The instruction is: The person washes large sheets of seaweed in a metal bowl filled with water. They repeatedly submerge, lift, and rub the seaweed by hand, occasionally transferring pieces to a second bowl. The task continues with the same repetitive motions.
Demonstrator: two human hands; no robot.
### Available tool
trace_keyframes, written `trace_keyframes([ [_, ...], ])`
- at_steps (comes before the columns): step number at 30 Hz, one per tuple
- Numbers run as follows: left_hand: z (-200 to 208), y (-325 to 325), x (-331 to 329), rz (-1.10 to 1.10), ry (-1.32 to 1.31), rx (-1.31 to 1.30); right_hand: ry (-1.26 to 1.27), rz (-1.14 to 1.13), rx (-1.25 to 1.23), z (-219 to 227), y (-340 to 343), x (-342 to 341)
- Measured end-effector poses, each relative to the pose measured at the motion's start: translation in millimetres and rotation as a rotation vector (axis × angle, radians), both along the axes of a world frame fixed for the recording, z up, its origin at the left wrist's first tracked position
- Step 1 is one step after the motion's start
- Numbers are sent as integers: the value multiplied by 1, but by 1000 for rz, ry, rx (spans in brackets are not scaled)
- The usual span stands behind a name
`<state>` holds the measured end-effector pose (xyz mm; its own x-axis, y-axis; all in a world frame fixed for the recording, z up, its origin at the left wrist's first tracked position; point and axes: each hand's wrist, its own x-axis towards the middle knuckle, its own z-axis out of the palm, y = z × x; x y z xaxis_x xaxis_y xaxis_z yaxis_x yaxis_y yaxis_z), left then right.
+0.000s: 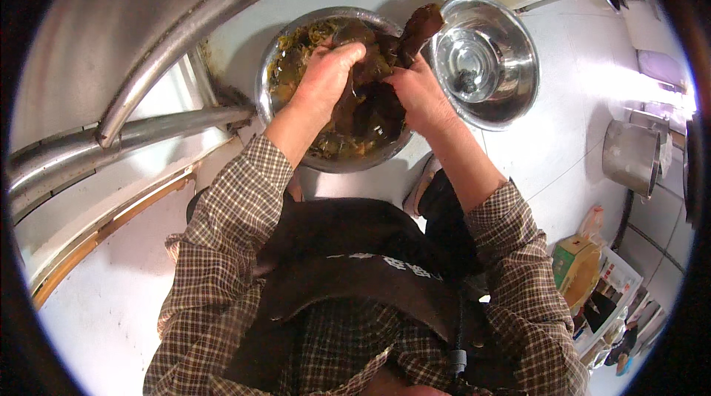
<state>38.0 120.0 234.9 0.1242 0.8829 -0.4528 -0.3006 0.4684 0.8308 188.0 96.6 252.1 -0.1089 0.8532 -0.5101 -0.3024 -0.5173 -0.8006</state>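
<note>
Two hands on one piece: left hand (323, 79) and right hand (419, 96) grip a dark wet sheet (421, 28), fingers closed, tips partly hidden. It is above the steel bowl (352, 165), presumably to catch drips; second bowl (516, 62) just beside, likely for reach.

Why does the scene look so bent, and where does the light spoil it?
In the head view, the fisheye lens bows straight edges inside a black round border; also in the head view, white glare washes out part of the right side, highlights streak the right-hand steel basin, and the dark brown mass in the hands shows little detail.
</note>
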Motion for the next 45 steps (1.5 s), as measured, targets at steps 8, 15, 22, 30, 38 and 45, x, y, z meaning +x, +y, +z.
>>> trace_keyframes([
  [8,25,-13,18,-296,445,882,118,-21,195,21,-2,-4],
  [15,24,-32,16,-341,62,690,98,-139,106,22,-14,-15],
  [22,47,-37,0,-269,-251,449,23,-46,200,22,-8,-24],
  [30,35,-53,-12,-198,-364,-86,-235,-120,401,18,6,-36],
  [38,-2,-44,21,259,-251,29,-360,-325,519,10,2,-54],
  [45,11,-40,15,378,-112,-293,-544,-252,502,24,-18,-73],
])
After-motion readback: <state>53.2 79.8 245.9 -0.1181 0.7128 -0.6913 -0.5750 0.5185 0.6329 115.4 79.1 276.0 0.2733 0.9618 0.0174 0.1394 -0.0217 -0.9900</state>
